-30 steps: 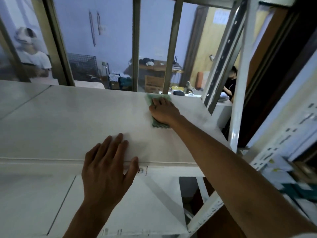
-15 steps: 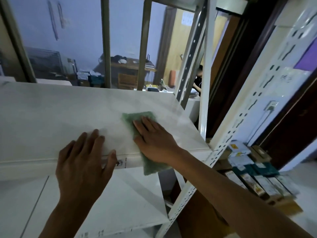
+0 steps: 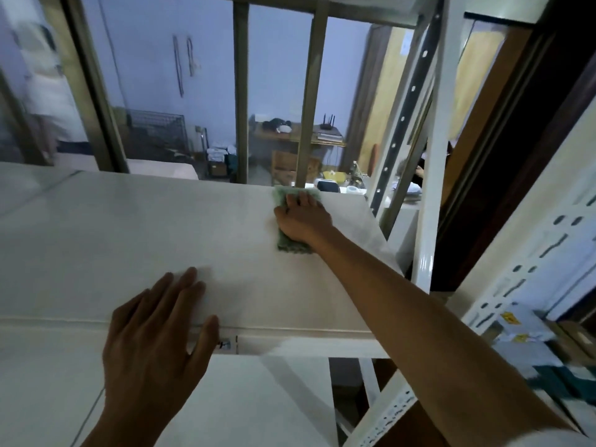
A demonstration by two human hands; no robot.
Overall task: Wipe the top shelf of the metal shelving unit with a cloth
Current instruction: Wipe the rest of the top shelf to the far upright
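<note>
Reaching across the top shelf [image 3: 129,240] of the white metal shelving unit, we press our right hand [image 3: 303,217] flat on a green cloth [image 3: 292,246] near the shelf's far edge, toward its right end. Our fingers [image 3: 301,200] lie close together and nearly straight on top of the cloth, pinning it to the surface rather than gripping it; green fabric shows beyond the fingertips at the back edge and again under the heel of the hand. Our right forearm [image 3: 403,304] stretches diagonally over the shelf's front right corner. Our left hand [image 3: 154,330] rests palm down on the shelf's front edge, holding nothing, its fingers spread a little and lying on the top surface while the thumb [image 3: 206,337] hangs over the front lip, just beside a small label [image 3: 225,345] on that lip. Below the lip a lower white shelf [image 3: 258,398] shows. At the right, a white upright post [image 3: 432,175] rises at the shelf's far right corner, and a perforated white upright [image 3: 516,285] stands nearer to us, with blurred boxes [image 3: 522,330] stacked low behind it. Behind the shelf, vertical window bars [image 3: 240,91] frame a dim room with a wooden desk [image 3: 296,137] carrying small items, and a blurred person [image 3: 48,79] in light clothing stands at the far left.
</note>
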